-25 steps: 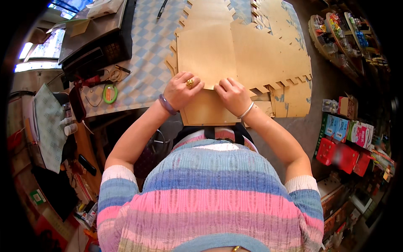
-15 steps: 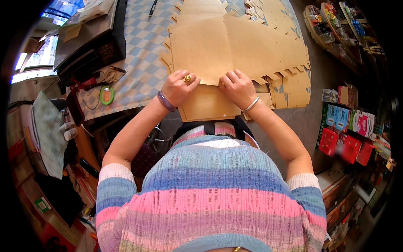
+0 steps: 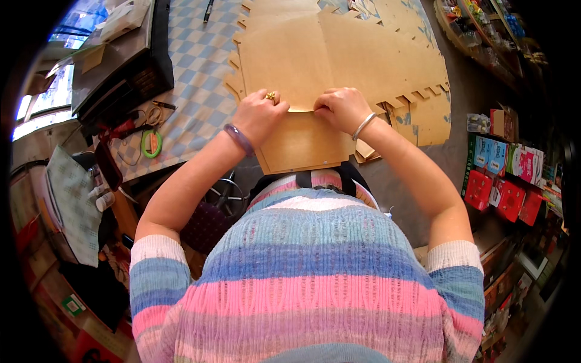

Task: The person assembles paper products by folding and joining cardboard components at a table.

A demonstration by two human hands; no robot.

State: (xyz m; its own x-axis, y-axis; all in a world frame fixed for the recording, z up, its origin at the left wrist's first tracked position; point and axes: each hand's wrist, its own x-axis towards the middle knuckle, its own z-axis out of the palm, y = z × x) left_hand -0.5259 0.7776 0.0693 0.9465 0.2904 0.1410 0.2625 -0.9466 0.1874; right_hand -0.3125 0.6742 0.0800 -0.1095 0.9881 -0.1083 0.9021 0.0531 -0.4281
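Note:
A large brown paper sheet [image 3: 284, 57] with notched edges and a crease down its middle lies over the near part of the table. My left hand [image 3: 261, 116], with a gold ring and a purple bangle, has its fingers closed on the sheet's near edge. Opposite it, my right hand [image 3: 344, 110], wearing a silver bangle, pinches the same edge. Between the hands this edge lifts slightly and catches light. Below them a brown paper panel [image 3: 304, 148] reaches past the table toward my lap; whether it joins the sheet cannot be told.
More notched brown paper pieces [image 3: 431, 124] lie beneath and to the right. On the checked tablecloth [image 3: 196, 78] at left are green tape [image 3: 151, 144], scissors [image 3: 154, 115] and a pen [image 3: 208, 11]. A black machine [image 3: 124, 72] stands far left. Shelves [image 3: 478, 36] and boxes [image 3: 478, 190] are at right.
Both hands have moved slightly away from me along with the sheet's near edge. More of the panel below them shows. The view has shifted a little.

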